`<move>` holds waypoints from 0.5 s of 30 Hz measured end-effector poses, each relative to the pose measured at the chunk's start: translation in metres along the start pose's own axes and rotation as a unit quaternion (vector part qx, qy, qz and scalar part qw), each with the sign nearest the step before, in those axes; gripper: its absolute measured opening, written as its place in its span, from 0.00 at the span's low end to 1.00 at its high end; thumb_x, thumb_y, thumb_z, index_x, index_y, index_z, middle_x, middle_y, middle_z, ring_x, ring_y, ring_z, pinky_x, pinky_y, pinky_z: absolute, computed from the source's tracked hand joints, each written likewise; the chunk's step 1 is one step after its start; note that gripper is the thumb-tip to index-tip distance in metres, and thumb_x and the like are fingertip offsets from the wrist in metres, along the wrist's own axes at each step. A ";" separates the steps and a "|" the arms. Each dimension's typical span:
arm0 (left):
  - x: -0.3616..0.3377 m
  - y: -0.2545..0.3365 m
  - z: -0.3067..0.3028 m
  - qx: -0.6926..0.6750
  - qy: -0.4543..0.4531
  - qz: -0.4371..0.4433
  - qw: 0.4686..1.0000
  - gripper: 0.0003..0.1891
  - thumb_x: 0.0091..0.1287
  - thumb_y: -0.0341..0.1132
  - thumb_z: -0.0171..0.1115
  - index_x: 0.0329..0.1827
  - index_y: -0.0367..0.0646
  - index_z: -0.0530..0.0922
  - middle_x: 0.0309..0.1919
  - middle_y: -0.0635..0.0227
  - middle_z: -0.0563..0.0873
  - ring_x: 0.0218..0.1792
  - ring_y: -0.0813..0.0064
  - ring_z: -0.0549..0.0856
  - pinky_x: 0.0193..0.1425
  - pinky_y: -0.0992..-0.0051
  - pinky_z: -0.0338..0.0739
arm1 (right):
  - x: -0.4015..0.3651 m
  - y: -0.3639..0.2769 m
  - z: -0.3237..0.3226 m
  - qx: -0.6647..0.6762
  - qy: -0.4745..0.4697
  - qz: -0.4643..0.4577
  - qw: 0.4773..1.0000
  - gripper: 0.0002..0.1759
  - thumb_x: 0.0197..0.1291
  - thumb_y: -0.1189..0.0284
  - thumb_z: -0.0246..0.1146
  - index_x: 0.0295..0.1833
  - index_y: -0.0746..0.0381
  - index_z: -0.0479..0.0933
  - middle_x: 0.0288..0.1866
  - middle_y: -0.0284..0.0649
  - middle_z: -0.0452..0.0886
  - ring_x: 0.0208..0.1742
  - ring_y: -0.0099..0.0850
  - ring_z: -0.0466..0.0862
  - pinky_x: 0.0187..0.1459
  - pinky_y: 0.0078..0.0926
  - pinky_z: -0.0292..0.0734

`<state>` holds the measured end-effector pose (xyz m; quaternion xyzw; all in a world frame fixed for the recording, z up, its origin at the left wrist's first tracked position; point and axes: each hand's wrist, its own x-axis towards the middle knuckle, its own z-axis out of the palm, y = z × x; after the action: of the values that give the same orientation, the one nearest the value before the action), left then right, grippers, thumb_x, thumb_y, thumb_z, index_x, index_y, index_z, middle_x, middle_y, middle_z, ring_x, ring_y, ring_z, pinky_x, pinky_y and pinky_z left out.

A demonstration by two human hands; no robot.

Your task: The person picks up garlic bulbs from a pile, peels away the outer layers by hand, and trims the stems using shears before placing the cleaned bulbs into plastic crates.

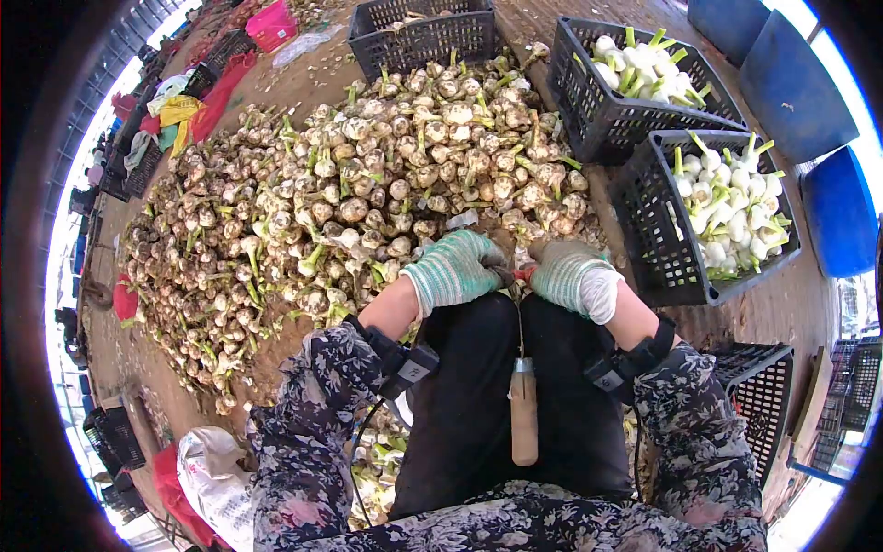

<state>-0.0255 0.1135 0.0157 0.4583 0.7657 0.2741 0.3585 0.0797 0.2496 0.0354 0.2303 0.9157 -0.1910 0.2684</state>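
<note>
My left hand (457, 269), in a green-and-white striped glove with dark fingertips, is closed above my left knee. My right hand (572, 274), in a similar glove, is closed a little way to its right. What either hand grips is hidden, though a small reddish bit shows between them. Below the hands, a tool with a wooden handle (523, 419) and a thin metal shaft lies between my thighs, handle toward me. Just beyond my hands spreads a large heap of soil-stained garlic bulbs (405, 175) with cut green stems.
Black crates (635, 207) on the right hold clean white peeled garlic bulbs (731, 207). Another black crate (423, 41) stands behind the heap. A crate (768, 396) is at my right side. A white sack (212, 474) sits at lower left, and a pink basket (271, 25) farther back.
</note>
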 end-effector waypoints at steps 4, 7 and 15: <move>0.001 -0.005 0.001 0.017 -0.018 0.045 0.999 0.06 0.52 0.28 0.62 0.33 0.39 0.81 0.26 0.62 0.83 0.29 0.77 0.80 0.35 0.76 0.74 | -0.001 0.000 -0.002 -0.019 -0.049 -0.059 0.997 0.19 0.54 0.61 0.52 0.42 0.63 0.79 0.44 0.52 0.78 0.47 0.45 0.79 0.46 0.36 0.73; 0.003 -0.007 0.003 -0.001 -0.019 0.036 0.999 0.07 0.52 0.28 0.61 0.34 0.40 0.81 0.26 0.62 0.83 0.29 0.77 0.80 0.36 0.75 0.74 | -0.005 -0.007 -0.008 0.001 -0.022 0.019 1.000 0.20 0.54 0.60 0.51 0.43 0.62 0.78 0.44 0.52 0.78 0.48 0.45 0.79 0.47 0.37 0.73; 0.009 -0.010 0.004 0.103 0.002 -0.001 0.995 0.10 0.50 0.32 0.61 0.36 0.42 0.82 0.30 0.61 0.84 0.31 0.68 0.82 0.39 0.73 0.75 | 0.002 -0.008 -0.016 -0.081 -0.048 -0.013 0.995 0.22 0.52 0.60 0.55 0.52 0.56 0.72 0.47 0.50 0.78 0.48 0.45 0.78 0.47 0.38 0.73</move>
<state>-0.0309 0.1180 0.0032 0.4914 0.7909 0.1945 0.3086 0.0672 0.2515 0.0484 0.1867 0.9169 -0.1308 0.3278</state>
